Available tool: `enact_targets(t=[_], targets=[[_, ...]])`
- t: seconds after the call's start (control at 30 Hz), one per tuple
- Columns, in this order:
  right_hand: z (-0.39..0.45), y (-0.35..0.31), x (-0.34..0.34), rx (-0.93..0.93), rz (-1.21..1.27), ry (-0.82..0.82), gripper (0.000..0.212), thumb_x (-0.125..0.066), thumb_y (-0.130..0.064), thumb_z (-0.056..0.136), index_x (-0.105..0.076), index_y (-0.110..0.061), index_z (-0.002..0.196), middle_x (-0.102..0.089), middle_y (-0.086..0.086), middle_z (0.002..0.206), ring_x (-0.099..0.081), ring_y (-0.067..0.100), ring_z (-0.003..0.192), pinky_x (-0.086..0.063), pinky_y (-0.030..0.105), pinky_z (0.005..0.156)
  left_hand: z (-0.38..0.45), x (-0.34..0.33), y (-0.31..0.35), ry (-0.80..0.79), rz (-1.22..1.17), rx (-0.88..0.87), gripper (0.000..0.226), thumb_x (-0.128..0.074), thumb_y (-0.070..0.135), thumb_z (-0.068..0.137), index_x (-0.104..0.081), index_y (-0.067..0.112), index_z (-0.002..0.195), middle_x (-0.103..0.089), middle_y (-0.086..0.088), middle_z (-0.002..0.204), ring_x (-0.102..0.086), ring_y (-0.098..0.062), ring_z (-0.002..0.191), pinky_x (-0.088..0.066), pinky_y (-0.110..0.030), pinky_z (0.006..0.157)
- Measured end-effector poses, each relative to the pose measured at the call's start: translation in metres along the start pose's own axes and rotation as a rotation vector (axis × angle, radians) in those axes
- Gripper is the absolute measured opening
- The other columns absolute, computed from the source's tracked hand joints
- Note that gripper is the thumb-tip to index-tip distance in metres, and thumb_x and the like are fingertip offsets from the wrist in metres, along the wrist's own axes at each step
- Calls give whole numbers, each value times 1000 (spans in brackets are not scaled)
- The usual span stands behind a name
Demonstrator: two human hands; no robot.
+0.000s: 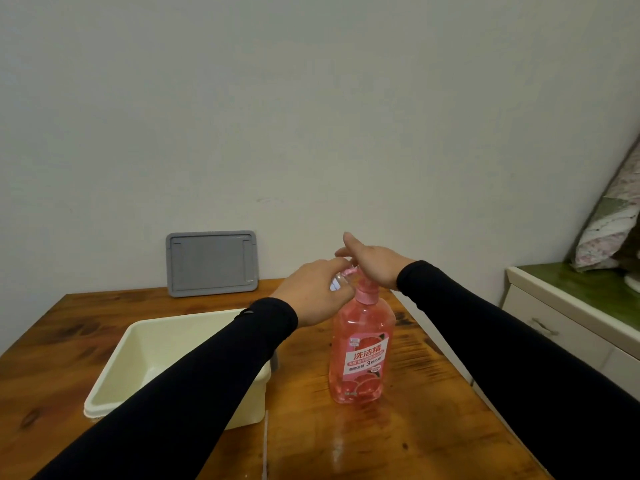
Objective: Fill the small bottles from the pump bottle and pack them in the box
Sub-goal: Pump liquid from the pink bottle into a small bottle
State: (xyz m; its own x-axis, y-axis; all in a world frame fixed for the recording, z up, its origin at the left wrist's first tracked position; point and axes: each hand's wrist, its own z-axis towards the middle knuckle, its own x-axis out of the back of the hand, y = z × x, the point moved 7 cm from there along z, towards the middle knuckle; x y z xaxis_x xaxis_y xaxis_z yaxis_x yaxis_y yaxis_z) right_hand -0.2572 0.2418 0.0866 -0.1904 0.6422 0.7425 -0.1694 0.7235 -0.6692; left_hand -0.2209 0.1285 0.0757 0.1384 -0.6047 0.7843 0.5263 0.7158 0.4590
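A pink pump bottle [360, 351] with a red label stands upright on the wooden table [398, 438]. My right hand [372, 261] lies flat on its pump head, fingers straight. My left hand [317, 291] grips a small clear bottle [336, 283] right at the pump's spout; most of that bottle is hidden by my fingers. A cream plastic box [138, 348] sits open to the left of the pump bottle, partly covered by my left forearm. I cannot see what lies inside it.
A grey lid [212, 263] leans upright against the wall at the table's back edge. A white cabinet with a green top [568, 306] stands to the right of the table, with folded fabric [613, 223] on it. A thin white strip [265, 445] lies near the table's front.
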Motion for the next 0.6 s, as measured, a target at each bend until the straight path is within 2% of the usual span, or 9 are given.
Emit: enact_targets(t=[0.1, 0.17, 0.3, 0.6], targets=[[0, 7, -8, -12, -17, -8, 69, -10, -66, 93, -48, -29, 137, -48, 8, 143, -48, 25, 124, -31, 37, 101, -5, -8, -3, 4, -4, 15, 44, -48, 40, 89, -48, 31, 132, -58, 2, 128, -53, -11, 104, -35, -18, 73], [1, 8, -8, -20, -28, -11, 69, -10, -67, 93, -48, -29, 136, -48, 8, 142, -48, 25, 124, -31, 38, 101, -5, -9, -4, -4, 11, 25, 43, -48, 40, 89, -48, 32, 132, -59, 2, 126, -53, -10, 100, -37, -19, 73], [0, 3, -4, -1, 24, -32, 68, -10, -65, 94, -45, -29, 139, -45, 11, 144, -45, 26, 127, -29, 38, 104, -1, -3, -1, -30, 16, 17, 42, -48, 40, 89, -49, 30, 129, -61, 2, 120, -49, -7, 90, -34, -12, 65], [3, 5, -7, 25, 23, -32, 68, -10, -65, 94, -50, -28, 136, -50, 7, 141, -48, 22, 123, -32, 34, 99, -3, -7, -2, -24, -10, 21, 44, -48, 40, 89, -48, 31, 131, -59, 3, 126, -54, -10, 101, -37, -19, 72]])
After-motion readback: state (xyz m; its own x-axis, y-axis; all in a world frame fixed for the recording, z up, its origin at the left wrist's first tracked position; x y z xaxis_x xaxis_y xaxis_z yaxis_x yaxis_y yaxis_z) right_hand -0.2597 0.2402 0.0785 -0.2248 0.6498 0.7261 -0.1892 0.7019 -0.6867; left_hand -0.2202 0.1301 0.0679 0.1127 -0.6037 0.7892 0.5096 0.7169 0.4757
